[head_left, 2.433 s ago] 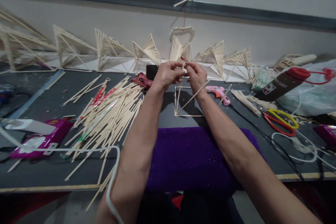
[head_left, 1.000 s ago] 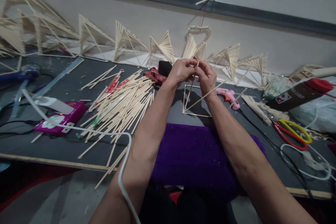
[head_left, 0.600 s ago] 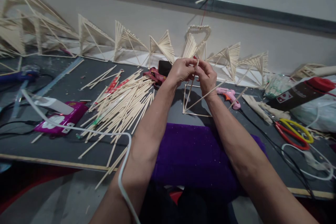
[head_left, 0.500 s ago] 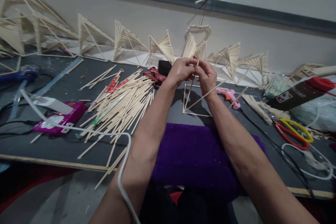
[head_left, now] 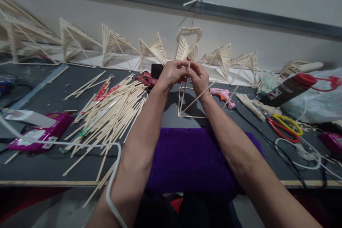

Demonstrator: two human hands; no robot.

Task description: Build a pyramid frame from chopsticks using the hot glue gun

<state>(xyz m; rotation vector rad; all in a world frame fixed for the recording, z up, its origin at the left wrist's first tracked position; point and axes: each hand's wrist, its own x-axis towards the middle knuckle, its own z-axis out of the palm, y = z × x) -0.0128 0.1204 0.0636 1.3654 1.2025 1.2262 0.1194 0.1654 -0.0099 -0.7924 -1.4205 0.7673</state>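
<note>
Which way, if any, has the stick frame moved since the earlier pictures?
No, not visibly: the stick frame keeps its place against the purple cloth and the pink glue gun; the small shifts come with the whole view.

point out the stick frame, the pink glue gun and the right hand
Stick frame [head_left: 194, 103], head view: slanting stick
Pink glue gun [head_left: 224, 93], head view: body
Right hand [head_left: 200, 79], head view: thumb side

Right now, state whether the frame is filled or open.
Open where visible: table shows through the frame; left hand and right hand hide part of it.
</note>
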